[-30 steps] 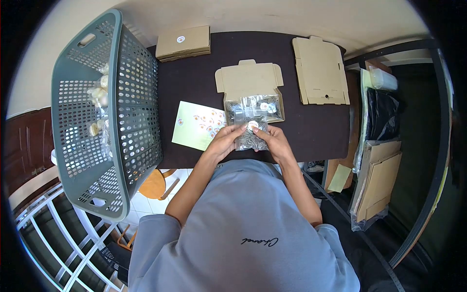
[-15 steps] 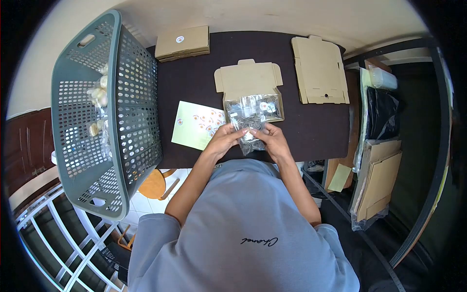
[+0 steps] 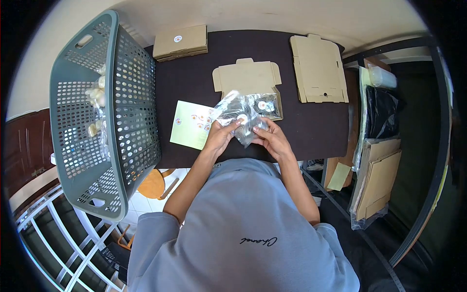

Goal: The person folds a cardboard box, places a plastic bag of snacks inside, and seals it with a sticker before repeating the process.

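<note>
Between both hands I hold a clear plastic bag (image 3: 232,108) with dark coiled pieces in it, tilted up over the table's front part. My left hand (image 3: 220,137) pinches its left side and my right hand (image 3: 272,138) grips its lower right. Just beyond is an open cardboard box (image 3: 247,78) with its lid raised. Another clear bag (image 3: 265,105) of dark coils with a round sticker lies inside it, partly covered by the held bag. Left of my hands lies a pale green sheet (image 3: 187,130) with round orange-and-white stickers, its right edge hidden behind the bag.
A large grey-green perforated basket (image 3: 113,121) with white bundles inside stands at the left. Closed cardboard boxes (image 3: 180,43) are stacked at the back left. A flattened cardboard box (image 3: 318,70) lies at the back right. Cardboard sheets (image 3: 379,182) hang beside the table (image 3: 318,131).
The bag has tipped and shifted left, its upper end now over the sticker sheet's edge. More of the bag inside the box shows. My hands still hold on.
</note>
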`<move>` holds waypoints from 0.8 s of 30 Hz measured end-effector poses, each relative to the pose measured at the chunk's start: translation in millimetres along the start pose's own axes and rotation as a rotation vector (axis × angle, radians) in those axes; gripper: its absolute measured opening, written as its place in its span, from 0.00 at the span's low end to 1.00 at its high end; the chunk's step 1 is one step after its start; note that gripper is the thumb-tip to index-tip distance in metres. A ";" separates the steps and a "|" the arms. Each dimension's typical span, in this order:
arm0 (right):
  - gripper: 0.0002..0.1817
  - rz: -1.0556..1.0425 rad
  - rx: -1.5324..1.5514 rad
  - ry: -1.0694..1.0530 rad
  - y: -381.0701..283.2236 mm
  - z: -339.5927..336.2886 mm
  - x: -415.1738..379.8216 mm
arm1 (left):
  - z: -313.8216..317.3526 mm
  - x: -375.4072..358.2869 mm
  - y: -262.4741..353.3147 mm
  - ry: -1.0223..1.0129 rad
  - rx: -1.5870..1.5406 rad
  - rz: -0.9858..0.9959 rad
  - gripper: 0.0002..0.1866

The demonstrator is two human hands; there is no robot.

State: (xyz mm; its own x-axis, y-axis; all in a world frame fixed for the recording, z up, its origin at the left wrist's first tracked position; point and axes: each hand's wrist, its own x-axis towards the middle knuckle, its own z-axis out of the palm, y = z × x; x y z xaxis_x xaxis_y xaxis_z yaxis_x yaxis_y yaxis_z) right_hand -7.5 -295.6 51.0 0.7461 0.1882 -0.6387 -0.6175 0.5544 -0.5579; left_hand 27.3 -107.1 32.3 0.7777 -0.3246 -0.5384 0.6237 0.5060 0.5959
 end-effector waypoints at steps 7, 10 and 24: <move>0.13 -0.128 -0.156 0.128 -12.9 -12.7 17.6 | -6.0 6.8 2.8 0.027 -0.048 -0.083 0.18; 0.12 -0.190 -0.361 0.165 -25.8 -30.8 30.2 | -16.3 17.3 5.6 0.071 0.126 -0.075 0.13; 0.23 -0.829 -1.398 0.544 -6.3 -17.3 46.3 | 0.2 17.8 5.6 0.290 1.489 0.531 0.08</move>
State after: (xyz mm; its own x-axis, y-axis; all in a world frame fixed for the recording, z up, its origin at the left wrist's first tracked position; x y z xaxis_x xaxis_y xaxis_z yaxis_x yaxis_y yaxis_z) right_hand 26.7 -304.4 15.8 0.9731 -0.2027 0.1099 -0.0916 -0.7772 -0.6225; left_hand 44.7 -110.2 26.3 0.9883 -0.1315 -0.0776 -0.0457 -0.7399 0.6712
